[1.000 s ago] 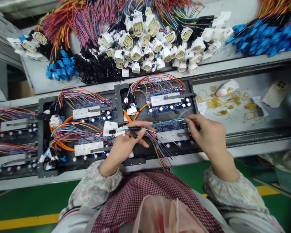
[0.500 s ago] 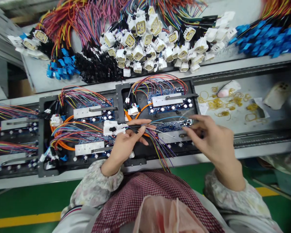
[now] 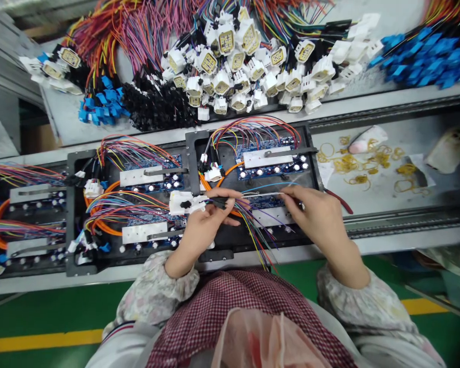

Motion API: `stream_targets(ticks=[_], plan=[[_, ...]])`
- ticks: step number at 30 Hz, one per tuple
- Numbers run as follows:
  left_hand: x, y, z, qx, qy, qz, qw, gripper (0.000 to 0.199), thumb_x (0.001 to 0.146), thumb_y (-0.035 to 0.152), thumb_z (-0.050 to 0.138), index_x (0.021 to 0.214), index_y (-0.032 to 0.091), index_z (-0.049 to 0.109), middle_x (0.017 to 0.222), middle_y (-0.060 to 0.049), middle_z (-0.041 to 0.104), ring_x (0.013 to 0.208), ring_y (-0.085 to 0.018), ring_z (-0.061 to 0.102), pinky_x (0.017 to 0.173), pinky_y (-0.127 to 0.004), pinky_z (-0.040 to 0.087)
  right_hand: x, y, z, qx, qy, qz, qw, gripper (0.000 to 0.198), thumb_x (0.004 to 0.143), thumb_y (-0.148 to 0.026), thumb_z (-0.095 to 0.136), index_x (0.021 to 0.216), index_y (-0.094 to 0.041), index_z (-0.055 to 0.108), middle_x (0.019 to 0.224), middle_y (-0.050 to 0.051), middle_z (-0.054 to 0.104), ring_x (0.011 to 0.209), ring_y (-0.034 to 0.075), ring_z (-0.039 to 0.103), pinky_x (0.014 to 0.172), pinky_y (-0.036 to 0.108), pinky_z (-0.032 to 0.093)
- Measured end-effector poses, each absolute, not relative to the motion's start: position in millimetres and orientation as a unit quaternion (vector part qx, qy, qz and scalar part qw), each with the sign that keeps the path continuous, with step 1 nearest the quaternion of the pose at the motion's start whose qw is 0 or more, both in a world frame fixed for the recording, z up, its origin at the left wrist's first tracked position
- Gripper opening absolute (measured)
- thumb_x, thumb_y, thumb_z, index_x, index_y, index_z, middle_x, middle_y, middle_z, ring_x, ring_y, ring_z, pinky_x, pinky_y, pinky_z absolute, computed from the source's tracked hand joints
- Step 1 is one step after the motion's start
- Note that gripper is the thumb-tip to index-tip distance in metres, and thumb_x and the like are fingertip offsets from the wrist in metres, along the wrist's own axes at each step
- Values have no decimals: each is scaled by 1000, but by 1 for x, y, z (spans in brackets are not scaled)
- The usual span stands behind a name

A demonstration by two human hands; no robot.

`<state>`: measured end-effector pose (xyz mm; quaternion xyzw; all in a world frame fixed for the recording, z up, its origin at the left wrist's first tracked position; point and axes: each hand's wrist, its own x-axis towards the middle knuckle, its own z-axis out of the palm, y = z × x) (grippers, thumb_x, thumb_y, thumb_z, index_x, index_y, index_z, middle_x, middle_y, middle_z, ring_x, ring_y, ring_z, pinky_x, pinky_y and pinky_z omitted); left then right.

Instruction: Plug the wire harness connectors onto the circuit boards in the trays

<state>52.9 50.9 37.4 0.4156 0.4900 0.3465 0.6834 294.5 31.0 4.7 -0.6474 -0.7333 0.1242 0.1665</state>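
Observation:
My left hand (image 3: 210,217) is closed around a wiring harness whose white connector (image 3: 182,203) sticks out to the left of the fingers. From that grip, loose coloured wires (image 3: 255,235) fan out to the right and down. My right hand (image 3: 314,209) pinches the end of a white wire (image 3: 262,193), which runs nearly straight between both hands. A blue wire (image 3: 270,185) arches just behind it. Beneath the hands lies a blue circuit board (image 3: 266,203) with a metal heat sink (image 3: 270,216), partly covered by the wires and my right hand.
Wired boards sit in black trays (image 3: 210,255) along the line. White connectors (image 3: 222,82), black connectors (image 3: 149,105) and blue connectors (image 3: 429,56) are heaped on the shelf behind. Yellow rings (image 3: 345,163) and a red-handled tool (image 3: 341,201) lie at the right.
My right hand has moved slightly left and down, its fingers closing on the white wire, now drawn straight. The red handle has come into sight. My left hand keeps its hold on the harness.

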Motion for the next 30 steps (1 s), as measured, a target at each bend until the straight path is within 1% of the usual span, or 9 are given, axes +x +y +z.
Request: stream_targets(ticks=[6,12,15,18,20,22,24,26,30], plan=[[53,52,41,439,516,340,652,23,90,39,67,100,18,71,103,-7,72,88,-17,70,61,-20,62,294,32,5,-643,-734,134,172,24,98,-32,51,96,-19,71,83,5,74,71,19,68,62,30,42],[49,50,41,458,538,318,632,27,91,41,65,106,19,70,114,-6,70,63,-9,68,59,-20,61,294,35,5,-634,-749,118,154,26,98,-34,51,97,-19,72,82,6,74,70,19,67,60,29,41],[48,50,41,464,538,311,631,27,92,41,63,108,19,69,118,-7,69,61,-9,68,58,-20,61,295,36,4,-626,-759,113,140,28,99,-35,50,96,-19,74,82,6,74,69,19,67,60,29,40],[49,50,45,476,539,326,614,23,92,38,62,105,20,70,115,-6,70,61,-8,66,56,-20,60,294,34,13,-619,-771,87,123,31,99,-38,51,94,-21,76,78,5,74,65,19,66,56,30,38],[50,50,46,481,543,330,604,21,93,36,62,103,20,70,112,-6,71,64,-9,66,56,-20,61,290,29,24,-619,-766,71,157,30,98,-39,54,96,-20,76,77,5,74,66,19,66,57,30,40],[50,49,47,481,543,331,603,19,93,35,61,102,20,70,112,-6,71,65,-10,66,56,-20,61,283,24,35,-602,-770,73,199,26,96,-39,59,99,-18,75,79,5,75,70,19,67,64,30,44],[50,49,47,475,537,336,611,21,93,35,61,103,19,69,113,-7,70,67,-10,67,56,-20,61,273,21,41,-569,-792,89,203,22,96,-36,60,94,-19,74,78,4,74,72,19,66,67,30,45],[49,48,46,467,533,341,618,23,93,37,60,103,19,68,113,-7,69,71,-11,68,54,-20,60,263,22,40,-554,-802,109,196,24,98,-32,55,87,-20,72,78,3,73,72,18,67,65,30,44],[47,47,43,460,546,345,610,22,91,39,62,97,19,68,107,-5,67,70,-10,67,53,-17,60,254,31,28,-560,-782,159,224,24,100,-31,50,94,-20,70,85,3,75,73,17,68,65,29,45]])
